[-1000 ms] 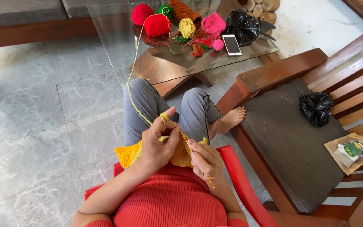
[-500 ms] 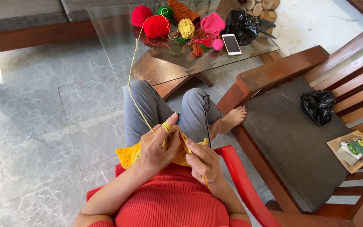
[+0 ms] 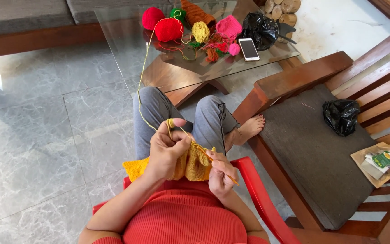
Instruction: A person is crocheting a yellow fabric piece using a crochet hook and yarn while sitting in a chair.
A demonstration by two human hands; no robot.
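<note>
At frame centre I keep my left hand point(image 3: 168, 151) pinched on the yellow crochet piece point(image 3: 190, 165), yarn point(image 3: 141, 86) taut over the finger, while my right hand point(image 3: 221, 174), closed round the hook point(image 3: 204, 151), works evenly

Left hand point(image 3: 167, 149) raised, fingers curled — right hand point(image 3: 222, 171) lower, fingers pinched closed.

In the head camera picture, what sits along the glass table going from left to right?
Red yarn ball → second red yarn ball → yellow yarn ball → pink knitted piece → white phone → black plastic bag. The green and orange yarn behind them overlap too much to place.
</note>
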